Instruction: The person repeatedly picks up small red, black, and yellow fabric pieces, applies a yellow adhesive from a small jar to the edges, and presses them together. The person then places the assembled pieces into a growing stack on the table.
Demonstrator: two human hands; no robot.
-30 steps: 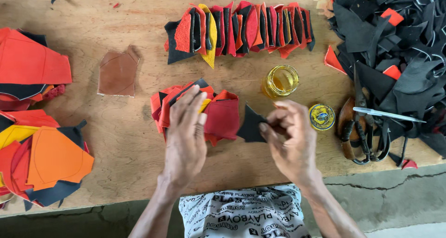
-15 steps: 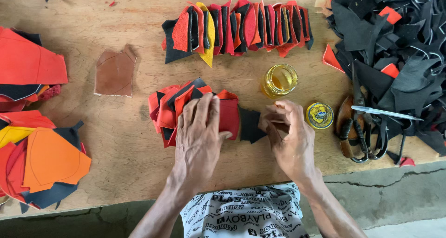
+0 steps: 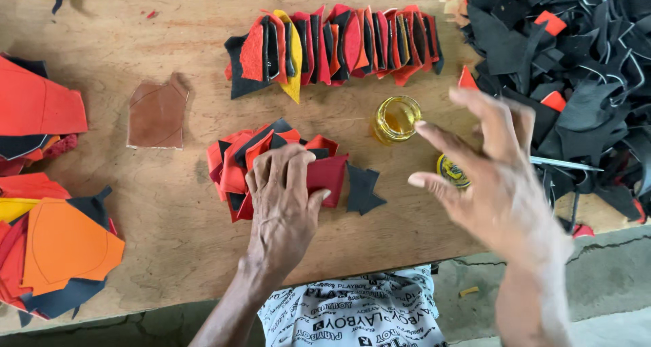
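While our left hand (image 3: pixel 285 198) presses flat on the small stack of red and black leather pieces (image 3: pixel 271 164), our right hand (image 3: pixel 495 177) hovers spread and empty right of it; next we judge a reach toward the glass jar of yellow glue (image 3: pixel 397 118), up-right of the stack.

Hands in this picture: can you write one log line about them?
left hand: flat on red and black stack | right hand: lifted, open, holding nothing | black piece: on table beside stack | yellow jar: behind
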